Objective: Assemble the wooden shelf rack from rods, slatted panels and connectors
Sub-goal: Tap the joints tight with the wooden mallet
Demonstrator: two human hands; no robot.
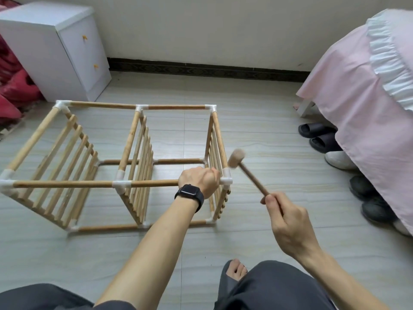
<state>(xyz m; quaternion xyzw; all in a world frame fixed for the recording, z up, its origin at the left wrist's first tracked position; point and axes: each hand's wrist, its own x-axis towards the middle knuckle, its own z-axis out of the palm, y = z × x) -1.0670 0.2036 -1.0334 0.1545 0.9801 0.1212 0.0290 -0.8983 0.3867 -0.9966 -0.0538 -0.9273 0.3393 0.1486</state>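
The wooden shelf rack [131,139] lies on its side on the floor, with three slatted panels joined by rods and white connectors. My left hand [200,180] grips the near top rod [154,182] just left of the white corner connector [226,178]. My right hand [285,218] holds the handle of a small wooden mallet [237,158]. The mallet head hangs slightly blurred just right of and above that corner connector.
A white bedside cabinet [55,48] stands at the back left beside red fabric [13,86]. A bed with a pink cover [366,90] fills the right side, with several shoes [319,135] under its edge. My bare foot [235,269] and knees are at the bottom.
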